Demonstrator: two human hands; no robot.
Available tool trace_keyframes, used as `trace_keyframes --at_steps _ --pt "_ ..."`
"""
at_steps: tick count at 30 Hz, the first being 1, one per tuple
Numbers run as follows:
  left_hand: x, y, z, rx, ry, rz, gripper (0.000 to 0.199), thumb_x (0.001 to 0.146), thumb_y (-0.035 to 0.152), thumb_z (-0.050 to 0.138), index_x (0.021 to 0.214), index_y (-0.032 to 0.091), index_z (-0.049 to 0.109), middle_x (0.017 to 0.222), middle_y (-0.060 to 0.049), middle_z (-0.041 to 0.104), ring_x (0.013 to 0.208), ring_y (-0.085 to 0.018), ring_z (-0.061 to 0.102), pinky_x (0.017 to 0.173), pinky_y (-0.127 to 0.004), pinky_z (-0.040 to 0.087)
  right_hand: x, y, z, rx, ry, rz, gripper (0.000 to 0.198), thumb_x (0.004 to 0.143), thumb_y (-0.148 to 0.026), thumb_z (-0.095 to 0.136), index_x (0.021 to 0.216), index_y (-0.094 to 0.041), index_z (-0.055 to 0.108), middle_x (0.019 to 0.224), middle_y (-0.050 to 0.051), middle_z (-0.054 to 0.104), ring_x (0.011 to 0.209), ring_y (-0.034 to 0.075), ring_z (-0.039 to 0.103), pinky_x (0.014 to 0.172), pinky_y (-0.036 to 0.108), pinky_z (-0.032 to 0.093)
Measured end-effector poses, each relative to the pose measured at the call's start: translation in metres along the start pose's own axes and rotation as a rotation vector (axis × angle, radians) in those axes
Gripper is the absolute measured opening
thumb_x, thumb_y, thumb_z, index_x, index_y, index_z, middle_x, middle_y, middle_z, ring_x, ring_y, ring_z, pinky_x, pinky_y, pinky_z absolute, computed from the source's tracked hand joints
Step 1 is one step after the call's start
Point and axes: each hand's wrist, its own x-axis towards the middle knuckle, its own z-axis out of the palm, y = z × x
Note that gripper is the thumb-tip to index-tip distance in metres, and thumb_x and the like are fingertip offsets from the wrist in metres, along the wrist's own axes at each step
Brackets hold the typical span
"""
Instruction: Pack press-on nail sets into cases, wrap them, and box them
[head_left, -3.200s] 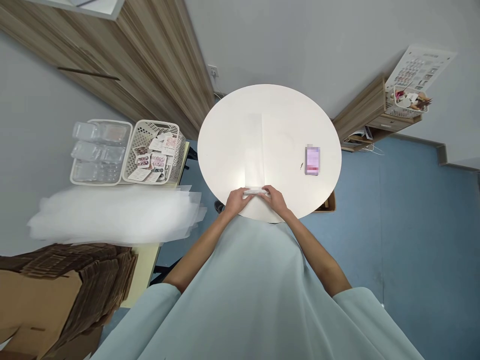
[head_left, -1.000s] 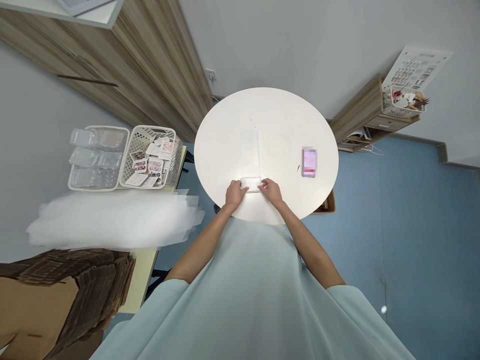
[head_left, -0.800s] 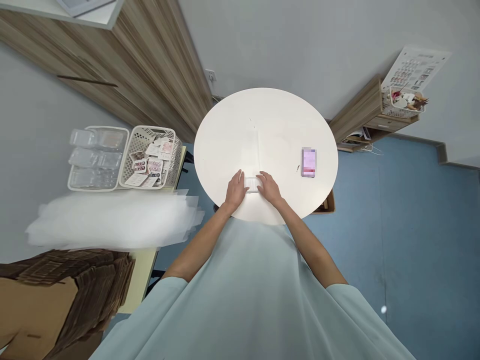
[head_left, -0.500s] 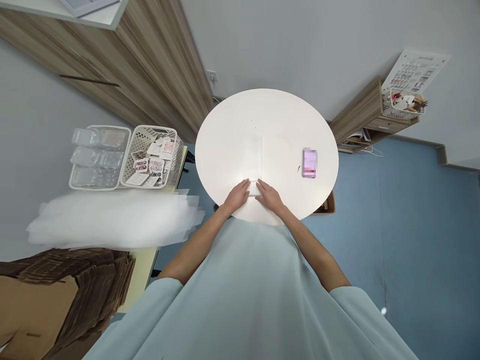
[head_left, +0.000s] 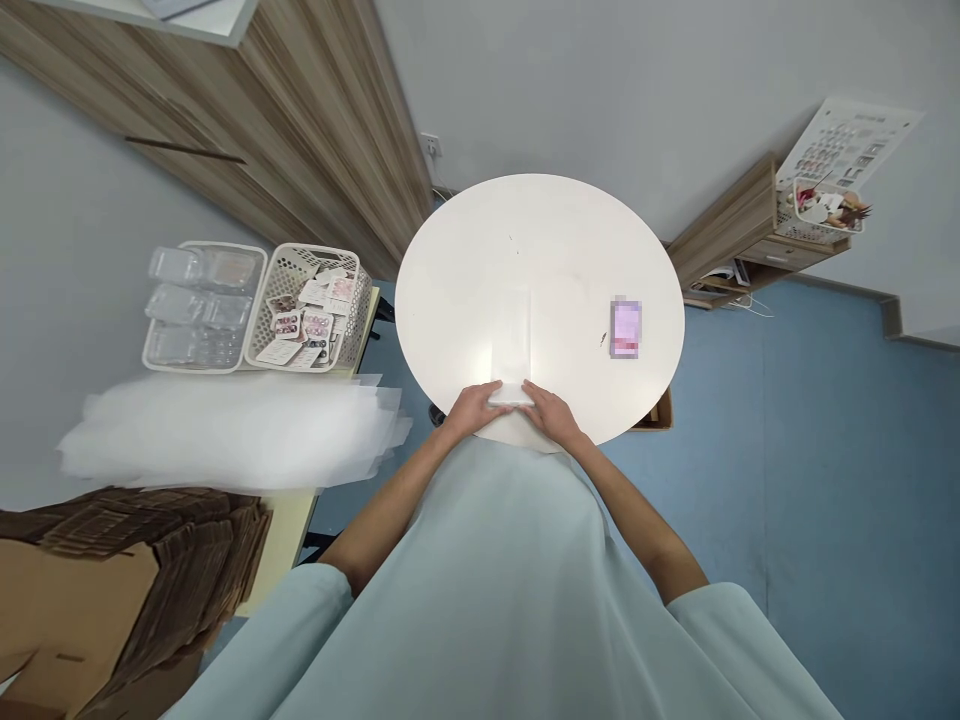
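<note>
On the white table (head_left: 450, 250), near its front edge, a pale translucent sheet (head_left: 512, 335) stretches away from me as a narrow strip. Its near end forms a small, flat white bundle (head_left: 511, 394); whether anything is wrapped inside, I cannot tell. My left hand (head_left: 474, 408) grips the bundle's left end, fingertips on top and thumb at the near side. The right end is gripped the same way by my right hand (head_left: 551, 412). Off to the right lies a purple, blurred-out flat object (head_left: 625, 328), with a small dark mark beside it.
To my left, a side table bears a basket of clear plastic boxes (head_left: 199, 308), a basket of small cards and packets (head_left: 307, 315), and a pile of white translucent sheets (head_left: 232, 430). Folded brown cardboard (head_left: 75, 600) is stacked nearer. A wooden cabinet (head_left: 731, 240) stands right.
Both hands have drawn the bundle slightly towards me, and my thumbs have shifted to its near edge. More of the strip shows beyond it. The view has shifted a little.
</note>
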Motion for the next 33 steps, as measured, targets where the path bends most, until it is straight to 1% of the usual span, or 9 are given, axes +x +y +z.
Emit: trace_keyframes --at_steps 5,9,13,18,21,23,26,28,33 --pt "0.015 0.011 -0.014 -0.036 0.048 -0.095 0.058 0.097 0.071 0.059 0.127 0.025 0.076 0.128 -0.009 0.078 0.12 -0.033 0.07 0.103 -0.04 0.053 0.022 -0.006 -0.009 0.123 0.054 0.194 0.04 0.112 -0.05 0.044 0.141 -0.029 0.064 0.141 0.004 0.072 0.116 0.023 0.074 0.097 0.039 0.061" --pt "0.026 0.016 -0.014 0.004 0.084 -0.219 0.05 0.1 0.067 0.053 0.096 0.022 0.074 0.095 -0.009 0.077 0.089 -0.029 0.07 0.079 -0.038 0.052 0.038 -0.003 -0.011 0.133 0.082 0.232 0.034 0.111 -0.048 0.047 0.123 -0.025 0.068 0.119 0.006 0.075 0.097 0.021 0.074 0.084 0.033 0.06" --pt "0.037 0.02 -0.012 0.052 0.123 -0.242 0.041 0.102 0.057 0.055 0.082 0.023 0.064 0.097 -0.01 0.07 0.087 -0.027 0.066 0.076 -0.038 0.049 0.047 0.003 -0.008 0.183 0.113 0.257 0.025 0.107 -0.039 0.055 0.117 -0.02 0.067 0.113 0.008 0.073 0.094 0.02 0.072 0.082 0.031 0.059" --pt "0.044 0.028 -0.008 0.122 0.157 -0.278 0.026 0.103 0.045 0.057 0.104 0.021 0.065 0.112 -0.013 0.068 0.098 -0.031 0.068 0.087 -0.042 0.053 0.055 0.003 -0.008 0.223 0.112 0.352 0.024 0.103 -0.036 0.058 0.12 -0.021 0.067 0.113 0.007 0.074 0.086 0.02 0.071 0.085 0.035 0.06" --pt "0.048 0.031 -0.005 0.142 0.202 -0.28 0.037 0.103 0.039 0.059 0.134 0.018 0.06 0.131 -0.018 0.065 0.115 -0.035 0.067 0.098 -0.046 0.053 0.062 0.001 -0.013 0.167 0.1 0.427 0.038 0.101 -0.035 0.063 0.137 -0.021 0.061 0.12 0.008 0.073 0.093 0.022 0.072 0.087 0.04 0.062" --pt "0.051 0.03 -0.004 0.16 0.248 -0.221 0.049 0.102 0.033 0.061 0.147 0.016 0.052 0.146 -0.021 0.058 0.13 -0.037 0.061 0.107 -0.049 0.05 0.067 -0.001 -0.018 0.083 0.123 0.373 0.048 0.1 -0.032 0.064 0.146 -0.021 0.056 0.136 0.012 0.067 0.112 0.027 0.071 0.093 0.043 0.062" --pt "0.055 0.024 -0.004 0.194 0.25 -0.025 0.046 0.102 0.023 0.056 0.148 0.018 0.054 0.16 -0.019 0.05 0.149 -0.035 0.047 0.122 -0.051 0.041 0.073 -0.002 -0.021 -0.051 0.112 0.137 0.047 0.101 -0.02 0.058 0.147 -0.02 0.058 0.158 0.015 0.054 0.145 0.03 0.052 0.111 0.048 0.054" --pt "0.058 0.019 -0.005 0.207 0.194 0.07 0.041 0.103 0.02 0.05 0.144 0.019 0.058 0.16 -0.017 0.052 0.149 -0.033 0.048 0.123 -0.051 0.041 0.074 -0.002 -0.02 -0.106 0.052 0.023 0.046 0.101 -0.012 0.05 0.145 -0.019 0.061 0.164 0.015 0.05 0.154 0.029 0.044 0.121 0.05 0.047" --pt "0.056 0.009 -0.006 0.23 0.145 0.136 0.039 0.106 0.027 0.047 0.141 0.017 0.062 0.158 -0.017 0.055 0.137 -0.032 0.061 0.117 -0.05 0.049 0.068 0.002 -0.015 -0.17 -0.03 -0.039 0.047 0.104 -0.022 0.058 0.15 -0.014 0.057 0.172 0.016 0.039 0.16 0.031 0.036 0.123 0.051 0.044"
